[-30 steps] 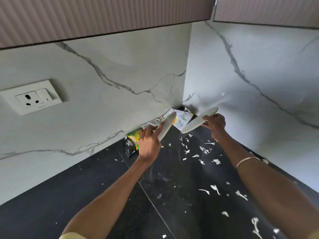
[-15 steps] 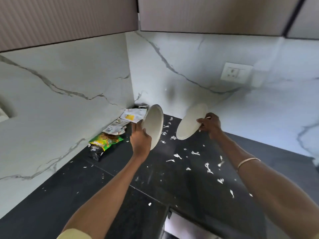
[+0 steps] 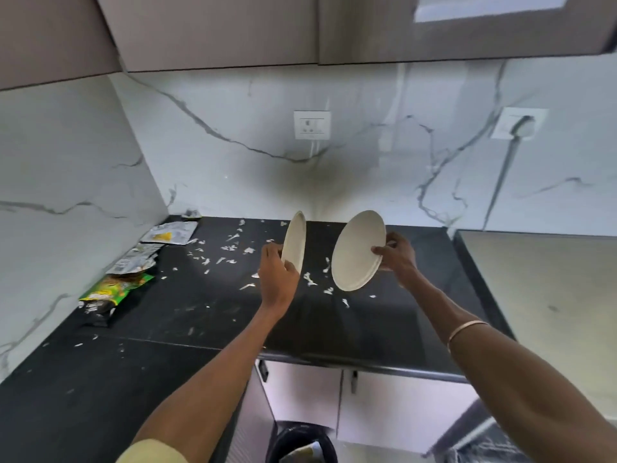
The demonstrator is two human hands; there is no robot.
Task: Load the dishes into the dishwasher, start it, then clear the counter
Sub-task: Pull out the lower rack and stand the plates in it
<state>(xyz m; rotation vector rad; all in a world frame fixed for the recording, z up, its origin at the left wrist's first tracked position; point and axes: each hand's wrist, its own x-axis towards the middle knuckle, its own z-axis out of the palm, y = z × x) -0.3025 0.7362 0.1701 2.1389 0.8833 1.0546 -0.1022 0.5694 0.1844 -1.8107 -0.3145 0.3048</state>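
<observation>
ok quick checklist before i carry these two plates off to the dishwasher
1. Left hand grips the left plate at its lower edge: ok.
2. Right hand pinches the right plate at its rim: ok.
3. Plates apart, not touching each other: ok.
4. Both plates lifted off the counter: ok.
5. Plate faces free of food: right one looks clean; left is seen nearly edge-on, cannot tell.
6. Dishwasher open and ready: not in view, cannot tell.
7. Counter cleared: not ok, white scraps and wrappers remain.
</observation>
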